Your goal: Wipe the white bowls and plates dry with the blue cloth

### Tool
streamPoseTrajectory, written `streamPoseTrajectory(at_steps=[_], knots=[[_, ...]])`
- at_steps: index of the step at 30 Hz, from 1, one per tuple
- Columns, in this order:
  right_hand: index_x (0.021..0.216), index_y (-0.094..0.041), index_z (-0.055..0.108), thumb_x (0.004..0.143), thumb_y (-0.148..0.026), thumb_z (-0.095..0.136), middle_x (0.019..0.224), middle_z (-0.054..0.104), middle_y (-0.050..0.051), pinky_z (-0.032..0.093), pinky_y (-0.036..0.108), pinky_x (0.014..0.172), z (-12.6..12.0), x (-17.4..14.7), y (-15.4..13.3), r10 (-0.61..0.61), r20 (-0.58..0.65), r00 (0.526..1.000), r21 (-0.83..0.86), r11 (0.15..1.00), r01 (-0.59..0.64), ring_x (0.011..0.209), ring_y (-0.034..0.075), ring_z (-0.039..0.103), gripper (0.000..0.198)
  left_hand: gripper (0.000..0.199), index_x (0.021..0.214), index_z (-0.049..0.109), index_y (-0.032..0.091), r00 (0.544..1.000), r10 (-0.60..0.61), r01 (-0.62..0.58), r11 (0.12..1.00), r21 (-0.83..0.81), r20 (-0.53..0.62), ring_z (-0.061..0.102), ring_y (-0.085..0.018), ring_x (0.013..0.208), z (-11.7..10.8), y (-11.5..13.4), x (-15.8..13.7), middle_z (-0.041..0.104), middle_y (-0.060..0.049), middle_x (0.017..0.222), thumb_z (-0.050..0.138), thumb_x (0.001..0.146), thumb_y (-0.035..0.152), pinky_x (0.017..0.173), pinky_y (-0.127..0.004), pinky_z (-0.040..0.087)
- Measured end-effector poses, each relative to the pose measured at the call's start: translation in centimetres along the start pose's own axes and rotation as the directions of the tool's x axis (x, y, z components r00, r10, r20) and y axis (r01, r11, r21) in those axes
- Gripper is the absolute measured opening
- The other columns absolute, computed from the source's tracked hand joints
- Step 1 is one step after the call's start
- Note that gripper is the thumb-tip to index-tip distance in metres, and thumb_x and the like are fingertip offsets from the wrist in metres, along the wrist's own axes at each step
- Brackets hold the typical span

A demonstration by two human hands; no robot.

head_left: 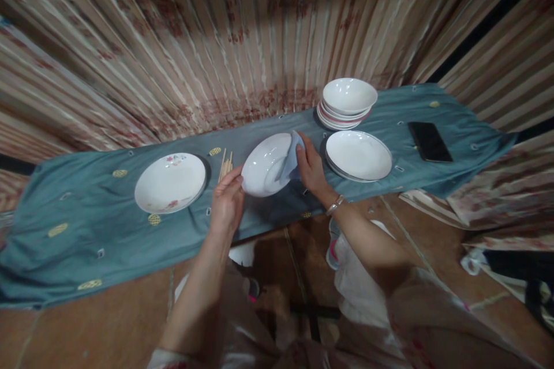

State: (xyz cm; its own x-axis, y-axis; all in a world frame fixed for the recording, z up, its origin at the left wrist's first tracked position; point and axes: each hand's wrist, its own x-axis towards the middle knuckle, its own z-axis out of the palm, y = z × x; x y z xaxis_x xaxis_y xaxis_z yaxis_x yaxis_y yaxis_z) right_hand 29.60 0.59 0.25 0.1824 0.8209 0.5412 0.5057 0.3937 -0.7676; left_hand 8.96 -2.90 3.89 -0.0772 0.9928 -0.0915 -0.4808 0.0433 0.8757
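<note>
My left hand (pixel 227 199) grips the left rim of a white plate (pixel 263 166), which is held tilted above the cloth-covered table. At the plate's right rim, my right hand (pixel 309 166) is closed on a light blue cloth (pixel 291 158) that lies against the plate's inner face. Several chopsticks (pixel 225 164) lie just behind my left hand. To the left are white plates (pixel 170 183) with a floral pattern, one on another. Right of my right hand sits a low stack of white plates (pixel 359 154).
A stack of bowls and dishes (pixel 350 98) stands at the table's back edge. A black phone (pixel 430 141) lies at the right on the green tablecloth (pixel 116 236). Pleated curtains (pixel 259 40) hang behind the table. My legs are below its front edge.
</note>
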Motion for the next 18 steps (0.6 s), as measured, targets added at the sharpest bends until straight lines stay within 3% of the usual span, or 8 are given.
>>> streamPoseTrajectory(at_steps=[4,9,13,18], knots=[[0.146,-0.015,0.049,0.106,-0.045,0.029,0.143,0.061,0.016,0.042,0.045,0.117,0.2,-0.1,-0.8,-0.063,0.038,0.997,-0.051,0.997,0.065,0.134,0.024,0.056,0.054,0.033,0.089,0.077,0.019,0.999,0.018,-0.018,0.999,-0.032,-0.028,0.07,-0.025,0.105,0.2,-0.1,-0.2,0.079,-0.005,0.092,0.088,0.061,0.035,0.102,-0.037,0.046],[0.153,-0.021,0.041,0.106,-0.037,0.024,0.153,0.05,0.013,0.037,0.047,0.123,0.4,-0.2,-2.4,-0.167,0.099,0.981,-0.148,0.972,0.181,0.146,0.022,0.044,0.053,0.039,0.089,0.074,0.019,0.999,-0.01,0.009,0.999,-0.031,-0.03,0.071,-0.023,0.1,0.1,-0.8,-0.3,0.078,-0.004,0.091,0.09,0.06,0.039,0.096,-0.034,0.048],[0.156,-0.019,0.037,0.104,-0.033,0.029,0.162,0.037,0.013,0.028,0.052,0.125,0.8,-0.6,-4.2,-0.265,0.172,0.949,-0.184,0.938,0.295,0.154,0.025,0.029,0.054,0.036,0.089,0.073,0.02,1.0,-0.005,0.005,0.998,-0.057,-0.016,0.07,-0.024,0.104,0.1,-0.8,-0.6,0.077,-0.004,0.092,0.089,0.061,0.038,0.095,-0.034,0.049],[0.154,-0.022,0.04,0.101,-0.028,0.036,0.164,0.036,0.011,0.021,0.057,0.125,1.8,-1.9,-6.3,-0.3,0.295,0.907,-0.273,0.883,0.381,0.158,0.027,0.019,0.054,0.028,0.09,0.074,0.02,0.999,-0.029,0.03,0.999,-0.042,0.023,0.068,-0.026,0.11,0.3,-0.4,-0.8,0.077,-0.006,0.096,0.083,0.068,0.034,0.099,-0.038,0.049]])
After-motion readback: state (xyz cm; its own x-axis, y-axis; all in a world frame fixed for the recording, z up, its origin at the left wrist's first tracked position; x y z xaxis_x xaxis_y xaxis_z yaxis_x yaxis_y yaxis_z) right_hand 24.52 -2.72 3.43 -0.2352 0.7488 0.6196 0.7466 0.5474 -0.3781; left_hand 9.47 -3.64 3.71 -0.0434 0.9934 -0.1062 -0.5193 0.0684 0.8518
